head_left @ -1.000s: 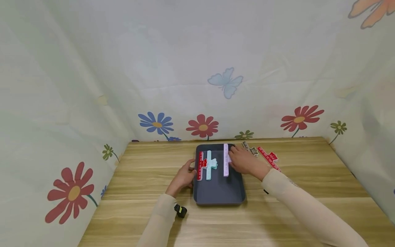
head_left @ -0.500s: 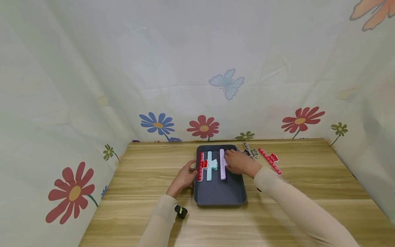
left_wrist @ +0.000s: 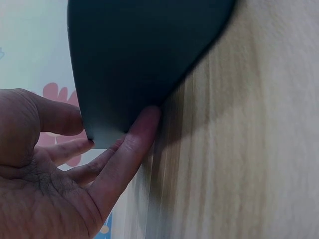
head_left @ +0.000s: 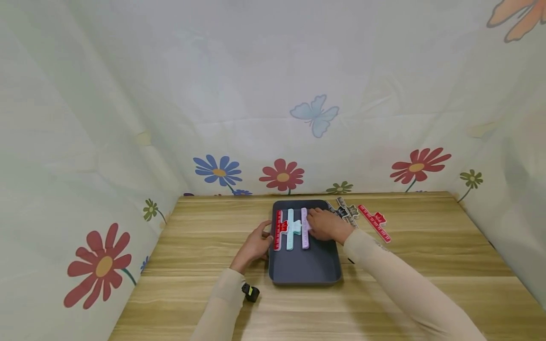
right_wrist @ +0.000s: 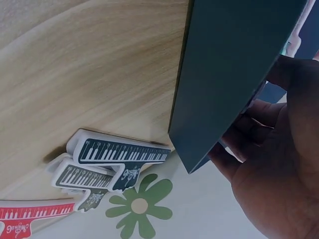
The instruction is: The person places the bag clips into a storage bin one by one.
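Note:
A dark grey tray (head_left: 304, 267) stands on the table. Inside, a red piano-key clip (head_left: 277, 230) and a mint-green clip (head_left: 290, 229) lie side by side, lengthwise. My right hand (head_left: 325, 224) pinches a lilac clip (head_left: 304, 228) by its handle, just right of the mint-green one; whether it touches the tray floor I cannot tell. In the right wrist view the tray wall hides most of this clip. My left hand (head_left: 256, 244) touches the tray's left side. The left wrist view shows its extended fingers (left_wrist: 132, 144) against the outer wall, low down.
Right of the tray lie a black clip (right_wrist: 122, 154), a grey-brown clip (right_wrist: 82, 178) and a red clip (head_left: 375, 223) on the wooden table (head_left: 204, 227). A flower-printed curtain (head_left: 239, 94) rises behind the table and at both sides.
The right hand has carried the lilac clip left and slightly toward me, closer to the mint-green one. The black clip has come into view. The left hand stays at the tray.

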Motion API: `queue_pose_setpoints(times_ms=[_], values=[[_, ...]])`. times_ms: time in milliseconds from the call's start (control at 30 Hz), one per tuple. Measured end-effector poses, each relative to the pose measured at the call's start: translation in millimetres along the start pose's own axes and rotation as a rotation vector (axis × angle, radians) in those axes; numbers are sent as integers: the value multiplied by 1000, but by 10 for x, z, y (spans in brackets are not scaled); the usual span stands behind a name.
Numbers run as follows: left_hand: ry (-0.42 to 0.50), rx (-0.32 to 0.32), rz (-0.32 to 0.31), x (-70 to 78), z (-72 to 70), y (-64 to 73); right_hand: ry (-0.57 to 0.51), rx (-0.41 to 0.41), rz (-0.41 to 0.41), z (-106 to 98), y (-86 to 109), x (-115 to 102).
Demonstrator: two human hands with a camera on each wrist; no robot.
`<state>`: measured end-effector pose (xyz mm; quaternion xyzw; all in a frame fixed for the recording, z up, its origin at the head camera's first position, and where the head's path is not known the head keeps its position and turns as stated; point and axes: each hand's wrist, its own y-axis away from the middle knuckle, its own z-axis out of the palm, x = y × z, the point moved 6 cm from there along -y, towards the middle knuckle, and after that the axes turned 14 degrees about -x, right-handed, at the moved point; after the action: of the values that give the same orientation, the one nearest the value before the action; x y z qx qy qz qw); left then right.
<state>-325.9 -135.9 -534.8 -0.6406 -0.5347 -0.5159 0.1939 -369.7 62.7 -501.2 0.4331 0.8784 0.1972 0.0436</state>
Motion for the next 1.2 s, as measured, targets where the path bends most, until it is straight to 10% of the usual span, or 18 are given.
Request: queue_pose_setpoints(times_ms=[1200], values=[[-8,10,1,-12,-2,-15,-226,-12,4,-95,52,52]])
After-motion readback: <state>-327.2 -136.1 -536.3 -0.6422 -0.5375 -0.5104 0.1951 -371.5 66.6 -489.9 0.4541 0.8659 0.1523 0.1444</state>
